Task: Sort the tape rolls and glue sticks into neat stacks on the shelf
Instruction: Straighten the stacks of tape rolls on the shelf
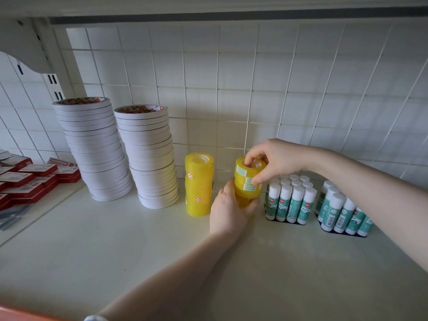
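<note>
Two tall stacks of white tape rolls [92,149] [150,158] stand at the back left of the white shelf [162,246]. A stack of yellow tape rolls [198,185] stands to their right. A second yellow stack [246,179] stands beside it. My left hand [228,212] grips the lower part of this second stack. My right hand [271,159] pinches its top rolls, one finger in the core and the thumb on the side. Right of it stand two trays of glue sticks [290,200] [342,214] with white caps.
Red and white boxes [30,179] lie piled at the far left on a neighbouring shelf. A white wire grid [231,77] backs the shelf, and a bracket [30,45] holds the shelf above at the upper left.
</note>
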